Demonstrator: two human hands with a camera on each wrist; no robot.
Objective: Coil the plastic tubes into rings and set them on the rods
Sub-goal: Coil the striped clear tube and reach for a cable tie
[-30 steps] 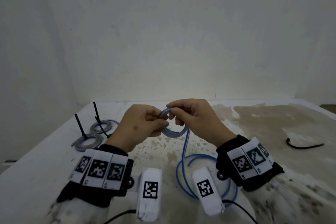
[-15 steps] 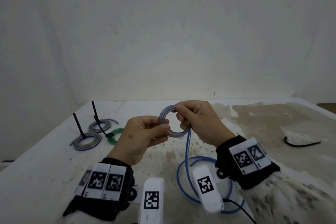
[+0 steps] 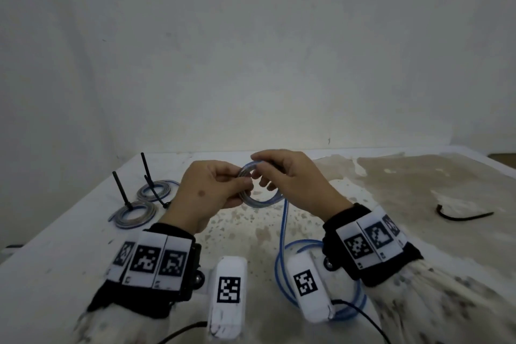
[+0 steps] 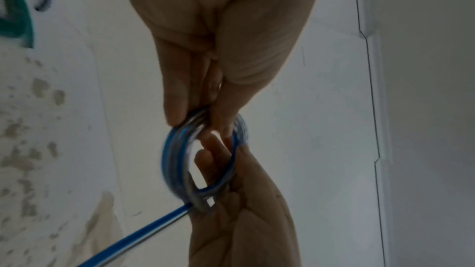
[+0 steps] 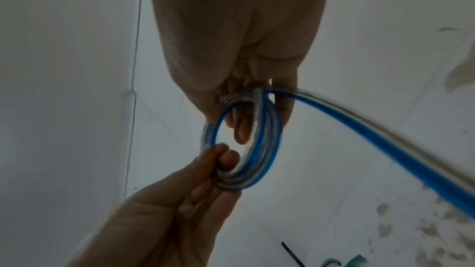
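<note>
Above the table's middle I hold a small coil [image 3: 261, 201] of blue and clear plastic tube [image 4: 174, 161] [image 5: 262, 145]. My left hand [image 3: 212, 193] pinches its near-left side between thumb and fingers [image 4: 177, 109]. My right hand [image 3: 290, 176] grips the far side, fingers curled over the tube [image 5: 285, 105]. The uncoiled tail [image 3: 283, 232] drops to loose loops [image 3: 360, 296] on the table by my right wrist. Two black rods [image 3: 120, 190] [image 3: 146, 169] stand at the far left, each with a coiled ring [image 3: 134, 213] [image 3: 155, 190] round its base.
A green ring [image 4: 18, 17] lies near the rods, seen only in the wrist views. A loose black strip [image 3: 460, 215] lies at the right on the stained table [image 3: 391, 190]. A pale wall stands behind the table's far edge.
The hands have come closer together again. The right hand has swung up over the coil's top, laying the tube round. The left hand has risen and hides the green ring.
</note>
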